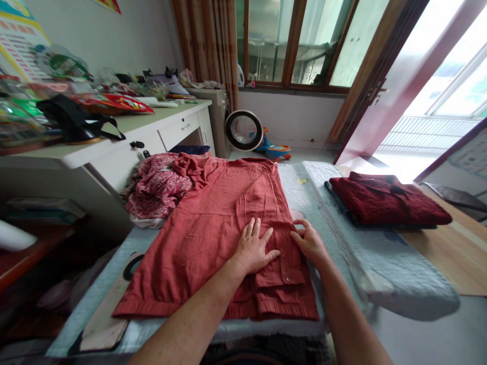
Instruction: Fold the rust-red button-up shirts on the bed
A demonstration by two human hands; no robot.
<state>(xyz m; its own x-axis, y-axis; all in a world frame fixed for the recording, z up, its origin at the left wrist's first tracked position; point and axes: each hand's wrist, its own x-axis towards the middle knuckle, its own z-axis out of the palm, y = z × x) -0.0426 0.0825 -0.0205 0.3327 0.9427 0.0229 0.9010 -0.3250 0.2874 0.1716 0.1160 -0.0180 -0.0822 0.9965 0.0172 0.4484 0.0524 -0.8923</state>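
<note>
The left hand (254, 249) lies flat, fingers spread, on the red shirt (213, 238). The right hand (310, 242) pinches the shirt's edge. Folding is underway; next, smooth that fold.

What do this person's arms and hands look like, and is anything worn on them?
Both forearms are bare right up to the bottom edge of the picture: no sleeves show. The left hand and the right hand wear no gloves. No ring, watch or bracelet shows on the fingers or wrists. The nails look short and unpainted, as far as can be told at this size.
</note>
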